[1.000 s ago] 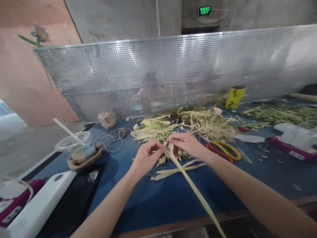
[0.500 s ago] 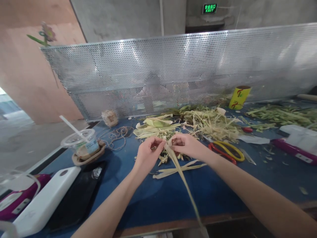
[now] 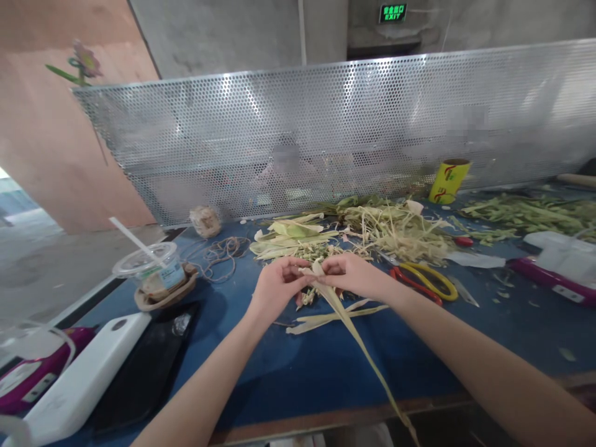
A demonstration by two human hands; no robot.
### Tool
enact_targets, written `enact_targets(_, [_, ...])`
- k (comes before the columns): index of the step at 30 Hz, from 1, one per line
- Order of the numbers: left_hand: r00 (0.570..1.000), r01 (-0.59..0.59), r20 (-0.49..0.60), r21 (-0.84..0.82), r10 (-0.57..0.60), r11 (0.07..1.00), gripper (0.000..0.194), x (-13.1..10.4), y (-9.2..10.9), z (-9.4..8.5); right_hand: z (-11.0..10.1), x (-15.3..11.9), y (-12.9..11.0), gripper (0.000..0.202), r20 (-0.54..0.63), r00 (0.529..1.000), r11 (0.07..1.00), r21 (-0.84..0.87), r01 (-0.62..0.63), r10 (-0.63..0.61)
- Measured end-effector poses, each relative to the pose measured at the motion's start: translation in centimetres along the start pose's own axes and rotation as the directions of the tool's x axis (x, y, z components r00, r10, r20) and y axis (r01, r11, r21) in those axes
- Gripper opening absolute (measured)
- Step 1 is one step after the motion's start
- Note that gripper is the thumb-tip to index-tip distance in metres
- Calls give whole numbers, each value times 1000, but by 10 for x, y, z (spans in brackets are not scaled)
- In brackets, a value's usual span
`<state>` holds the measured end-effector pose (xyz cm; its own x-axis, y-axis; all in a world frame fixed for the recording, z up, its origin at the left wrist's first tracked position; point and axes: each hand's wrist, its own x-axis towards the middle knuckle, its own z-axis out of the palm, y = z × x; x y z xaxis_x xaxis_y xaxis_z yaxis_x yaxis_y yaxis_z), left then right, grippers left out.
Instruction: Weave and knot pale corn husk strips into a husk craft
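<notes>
Between my two hands, over the blue table, is a long pale corn husk strip [image 3: 352, 330]. Its tail hangs down past the table's front edge. My left hand [image 3: 280, 282] pinches the strip's top end between thumb and fingers. Right against it, my right hand [image 3: 356, 275] is closed on the same end. Under the hands lie small husk scraps [image 3: 308, 298], partly hidden by the fingers. Two loose husk strips [image 3: 307, 323] rest just in front of them. Behind is a pile of wider husk leaves [image 3: 293, 231].
Red-and-yellow-handled scissors [image 3: 431, 282] lie right of my hands, near dried husk fibres [image 3: 405, 233]. A yellow roll [image 3: 449, 181] stands behind. To the left are twine [image 3: 223, 257], a lidded cup [image 3: 156, 273], a white power bank [image 3: 88, 379] and a black tablet-like slab [image 3: 149, 366]. A perforated metal screen [image 3: 326, 136] closes the back.
The husk strip's hanging tail has swung to the right. My fingers have shifted on its top end, and the thumbs have come closer together.
</notes>
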<state>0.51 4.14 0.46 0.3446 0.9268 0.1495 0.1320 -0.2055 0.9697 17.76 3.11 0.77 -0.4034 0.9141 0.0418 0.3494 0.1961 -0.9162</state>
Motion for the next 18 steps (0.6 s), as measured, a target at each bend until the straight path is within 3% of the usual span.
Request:
enact_targets(10, [999,-3,38,16,2,1000,30,0,0,-3,-3,1,0,19,-19,999,999,1,-34,34])
enact_targets(18, [1000,15,3,16,-15,1000,29,-3,7,-3,-2,-1,-4,20,-93,994,998,22,-57,59])
